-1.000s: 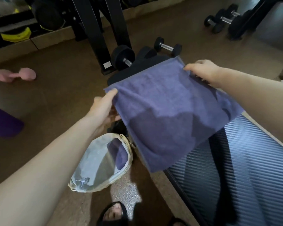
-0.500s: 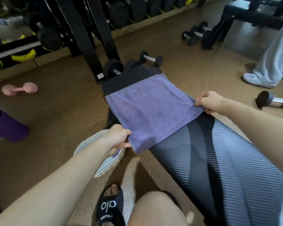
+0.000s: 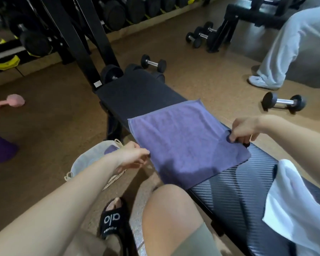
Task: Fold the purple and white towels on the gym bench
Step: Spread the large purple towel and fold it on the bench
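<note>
A purple towel [image 3: 183, 143] lies spread flat across the black gym bench [image 3: 137, 95]. My left hand [image 3: 132, 156] pinches its left edge, over the bench's side. At the right edge my right hand [image 3: 243, 130] pinches the towel, and the cloth bunches a little under the fingers. White cloth [image 3: 292, 206] lies on the ribbed part of the bench [image 3: 236, 189] near me at the right; I cannot tell if it is a towel.
A lined basket [image 3: 89, 163] with purple cloth inside stands on the floor left of the bench. Dumbbells [image 3: 284, 102] lie around, also a pink dumbbell [image 3: 9, 101] at far left. A person's legs [image 3: 284, 50] are at the right. My knee [image 3: 170, 209] and sandal [image 3: 113, 218] are below.
The purple towel went from held up in the air to lying flat on the bench, and has slid nearer to me. Both hands kept their hold on it.
</note>
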`<state>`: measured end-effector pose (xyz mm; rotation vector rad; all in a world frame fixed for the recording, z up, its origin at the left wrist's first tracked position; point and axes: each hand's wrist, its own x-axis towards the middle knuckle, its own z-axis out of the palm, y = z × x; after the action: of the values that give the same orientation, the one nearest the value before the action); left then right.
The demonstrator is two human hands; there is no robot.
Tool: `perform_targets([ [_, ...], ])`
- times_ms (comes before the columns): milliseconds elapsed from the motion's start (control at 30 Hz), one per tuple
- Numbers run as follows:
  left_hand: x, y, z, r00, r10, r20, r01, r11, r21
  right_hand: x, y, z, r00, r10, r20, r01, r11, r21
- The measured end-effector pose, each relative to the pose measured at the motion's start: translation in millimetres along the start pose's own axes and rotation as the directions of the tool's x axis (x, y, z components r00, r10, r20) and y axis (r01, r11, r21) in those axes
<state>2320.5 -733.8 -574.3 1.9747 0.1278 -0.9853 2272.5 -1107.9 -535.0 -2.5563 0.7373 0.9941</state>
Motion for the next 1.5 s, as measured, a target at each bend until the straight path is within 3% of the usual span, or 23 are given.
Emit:
perform_targets([
  [67,21.3,4.8,-13.4,0.969,0.085,-0.233,-0.099,0.994,-0.050,14.6,-16.8,-5.9,0.974,-0.065,-0.219,0.066,0.998,-0.003],
  [133,37.0,10.4,-23.1,0.919,0.104,-0.381,-0.146,0.986,-0.083,33.2,-35.2,-8.7,0.909,-0.097,-0.406,0.160,0.979,0.124],
  [233,39.2,21.9,-24.9,0.872,0.176,-0.456,-0.195,0.981,0.005,61.2,-58.5,-10.6,0.875,-0.077,-0.478,0.289,0.875,0.388],
  [367,66.8,22.5,-39.0,0.816,0.349,-0.461,-0.209,0.921,0.329,93.1,-77.5,-15.1,0.881,0.000,-0.473,0.321,0.735,0.597],
  [467,78.8,24.6,-47.9,0.789,0.411,-0.456,-0.209,0.878,0.431,115.9,-84.7,-18.4,0.902,0.021,-0.432,0.305,0.678,0.669],
  [767,79.1,28.8,-63.1,0.770,0.464,-0.437,-0.206,0.830,0.518,131.4,-97.3,-24.7,0.904,0.007,-0.427,0.322,0.648,0.691],
  [933,78.9,33.8,-60.8,0.731,0.545,-0.412,-0.221,0.759,0.613,124.6,-90.1,-30.6,0.910,-0.103,-0.402,0.373,0.628,0.683],
  [1100,80.7,38.4,-56.0,0.721,0.590,-0.363,-0.205,0.682,0.702,117.0,-82.5,-36.4,0.889,-0.176,-0.422,0.418,0.688,0.593],
  [1333,79.1,39.7,-58.5,0.745,0.545,-0.385,-0.186,0.723,0.665,114.3,-84.1,-40.4,0.865,-0.264,-0.427,0.478,0.690,0.543],
  [1500,76.7,41.4,-60.8,0.754,0.540,-0.373,-0.186,0.720,0.668,120.0,-84.8,-37.5,0.890,-0.203,-0.409,0.435,0.648,0.625],
])
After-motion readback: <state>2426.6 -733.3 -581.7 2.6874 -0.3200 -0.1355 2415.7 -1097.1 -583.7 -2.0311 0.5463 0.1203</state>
